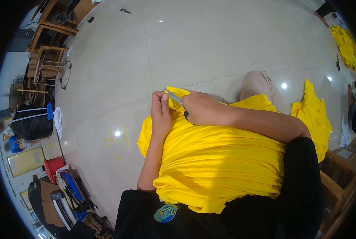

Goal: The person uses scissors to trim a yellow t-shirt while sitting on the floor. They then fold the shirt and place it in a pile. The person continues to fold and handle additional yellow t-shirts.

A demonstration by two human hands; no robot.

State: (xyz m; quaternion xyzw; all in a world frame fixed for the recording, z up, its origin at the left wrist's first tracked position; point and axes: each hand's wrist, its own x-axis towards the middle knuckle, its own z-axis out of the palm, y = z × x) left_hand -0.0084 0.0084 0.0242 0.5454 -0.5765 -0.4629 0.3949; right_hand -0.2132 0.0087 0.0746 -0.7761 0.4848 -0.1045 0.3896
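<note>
1. Yellow fabric (pixel 221 155) is piled all over your lap, bunched in long soft folds across your black shirt (pixel 245 225), with one edge pulled up in front of you.
2. Your left hand (pixel 160 109) has that raised edge pinched, thumb pressed against curled fingers, right by the blade tips.
3. Your right hand (pixel 202 108) is wrapped around the scissors (pixel 174 97), fingers closed on the dark handle. Blades point up and left toward your left fingertips, against the cloth. Can't really tell if they're parted, tbh.
4. Your beige-trousered knee (pixel 257 85) pokes out past the fabric, and just right of it another yellow piece (pixel 311 117) lies crumpled.
5. Little yellow scraps (pixel 124 135) dot the shiny tile floor (pixel 194 44) off to your left.
6. Far right, near someone else's feet, you get a yellow heap (pixel 346 47) with dark scissors beside it (pixel 337 63).
7. Left wall side: a blue dustpan (pixel 49 111) by a black bag (pixel 32 125), plus a red box (pixel 53 169) lower down.
</note>
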